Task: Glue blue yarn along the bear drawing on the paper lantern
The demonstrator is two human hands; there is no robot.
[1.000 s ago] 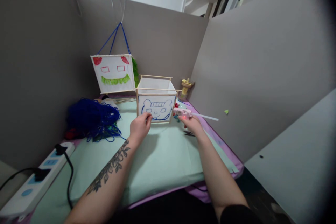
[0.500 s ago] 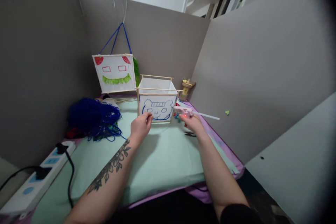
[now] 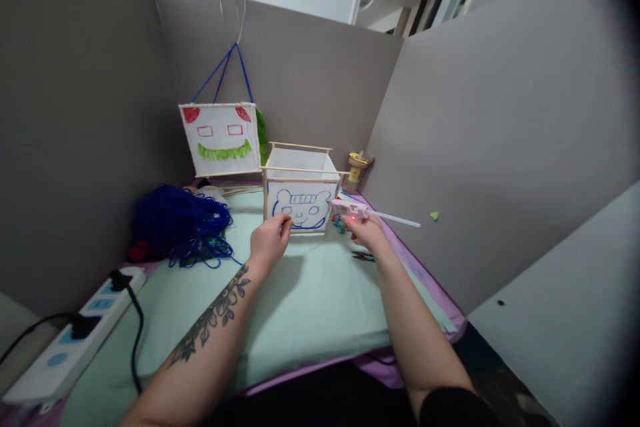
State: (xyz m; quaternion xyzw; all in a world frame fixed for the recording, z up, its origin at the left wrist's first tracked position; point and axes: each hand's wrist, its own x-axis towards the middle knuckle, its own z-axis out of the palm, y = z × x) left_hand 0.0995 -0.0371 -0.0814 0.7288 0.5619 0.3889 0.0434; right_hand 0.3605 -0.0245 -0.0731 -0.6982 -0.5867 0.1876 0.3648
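The left hand (image 3: pixel 269 241) covers part of the blue drawing (image 3: pixel 303 200); the bottom edge crops the left forearm (image 3: pixel 200 353).

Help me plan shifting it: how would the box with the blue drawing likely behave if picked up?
The box is probably light, being open-topped with thin-looking white walls. Its straight sticks suggest it should hold its shape, but they look slim enough to snap if squeezed.

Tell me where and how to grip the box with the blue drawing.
Probably take the box by its left front upright stick, coming from the left: it stands along the edge, clear of the drawing, opposite the side where the right hand holds the pink glue gun.
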